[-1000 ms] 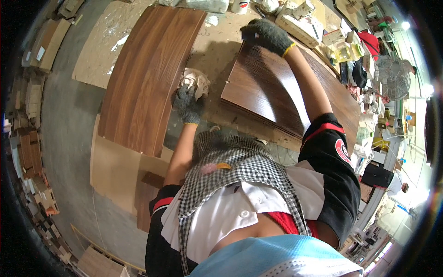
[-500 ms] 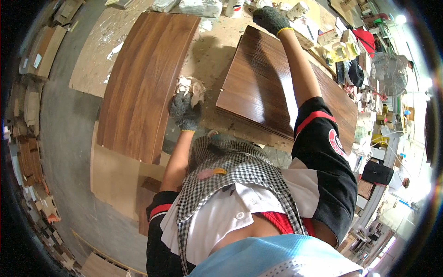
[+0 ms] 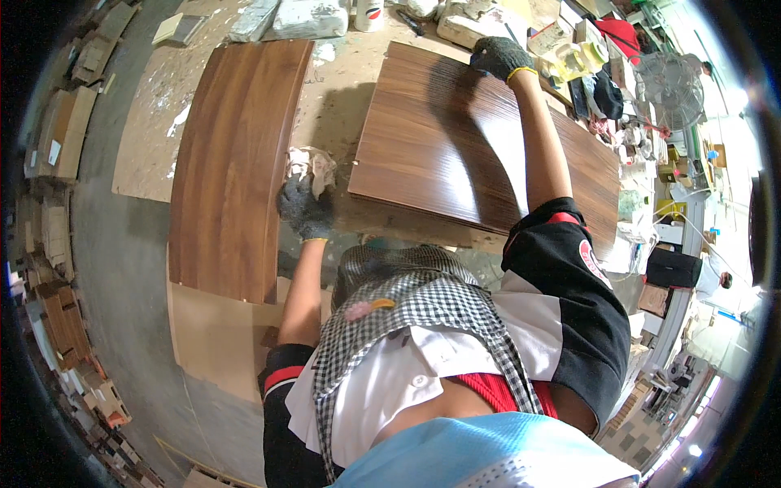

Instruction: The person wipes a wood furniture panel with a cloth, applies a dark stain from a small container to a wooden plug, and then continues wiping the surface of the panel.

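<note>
My left hand [image 3: 307,207], in a dark grey knitted glove, is closed on a crumpled whitish rag [image 3: 311,165]. It sits beside the right edge of a long brown wood-grain board [image 3: 232,171] on the left. To the right lies a stack of glossy dark brown wood-grain boards [image 3: 423,134], its top sheet catching bright light. My right hand [image 3: 500,58], gloved alike, reaches across to this stack's far edge. Its fingers appear bent round the top board's edge there; the fingertips are partly hidden. My right arm casts a shadow over the board.
The worktable [image 3: 346,102] has a paint-spotted top. Wrapped white packs [image 3: 309,18], a white can [image 3: 370,15] and a yellowish bottle [image 3: 579,61] stand along its far side. A standing fan [image 3: 671,89] is at the right. Stacked boards [image 3: 65,134] line the far left floor.
My right hand has shifted rightward along the far edge of the right board stack, away from its far left corner. The left hand stays beside the left board with the rag. The whole view has turned slightly.
</note>
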Demonstrator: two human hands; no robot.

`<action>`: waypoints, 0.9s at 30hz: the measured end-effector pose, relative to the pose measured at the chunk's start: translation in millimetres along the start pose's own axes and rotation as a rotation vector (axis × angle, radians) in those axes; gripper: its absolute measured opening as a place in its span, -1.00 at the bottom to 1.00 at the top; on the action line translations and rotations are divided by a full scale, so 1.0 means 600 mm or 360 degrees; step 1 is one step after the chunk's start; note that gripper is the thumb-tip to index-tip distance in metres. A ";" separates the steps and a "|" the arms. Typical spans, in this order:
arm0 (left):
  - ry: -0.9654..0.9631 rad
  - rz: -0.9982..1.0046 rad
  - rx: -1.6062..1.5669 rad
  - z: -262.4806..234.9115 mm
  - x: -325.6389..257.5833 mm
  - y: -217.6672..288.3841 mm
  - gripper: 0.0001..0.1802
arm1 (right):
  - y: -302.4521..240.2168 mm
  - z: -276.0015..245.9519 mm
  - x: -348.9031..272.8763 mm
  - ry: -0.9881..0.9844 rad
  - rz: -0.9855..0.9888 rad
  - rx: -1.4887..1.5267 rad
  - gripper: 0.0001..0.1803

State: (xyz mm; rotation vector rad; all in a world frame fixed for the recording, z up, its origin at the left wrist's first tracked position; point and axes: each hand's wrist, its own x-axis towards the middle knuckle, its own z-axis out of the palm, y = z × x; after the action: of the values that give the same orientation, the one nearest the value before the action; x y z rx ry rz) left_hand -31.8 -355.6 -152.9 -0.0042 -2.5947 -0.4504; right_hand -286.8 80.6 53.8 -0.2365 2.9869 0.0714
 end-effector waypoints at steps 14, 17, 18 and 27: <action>-0.0062 0.0041 0.0071 0.006 0.023 -0.049 -0.47 | 0.027 0.008 -0.061 0.0285 -0.0252 0.0322 -0.64; -0.0013 0.0020 0.0132 0.004 0.001 -0.075 -0.39 | 0.144 0.009 -0.149 0.0282 -0.0082 0.0212 -0.64; -0.0088 -0.0007 0.0159 0.000 0.003 -0.061 -0.39 | 0.206 0.017 -0.179 0.0256 -0.0072 0.0144 -0.64; -0.0206 -0.0068 0.0258 -0.006 0.021 -0.055 -0.38 | 0.228 0.028 -0.192 0.0396 0.0118 0.0415 -0.66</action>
State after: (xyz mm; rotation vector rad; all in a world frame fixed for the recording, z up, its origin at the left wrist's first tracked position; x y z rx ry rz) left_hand -44.1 -389.0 -154.0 0.0805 -2.7562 -0.2611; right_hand -193.9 234.1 59.1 -0.1104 3.2047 -0.3641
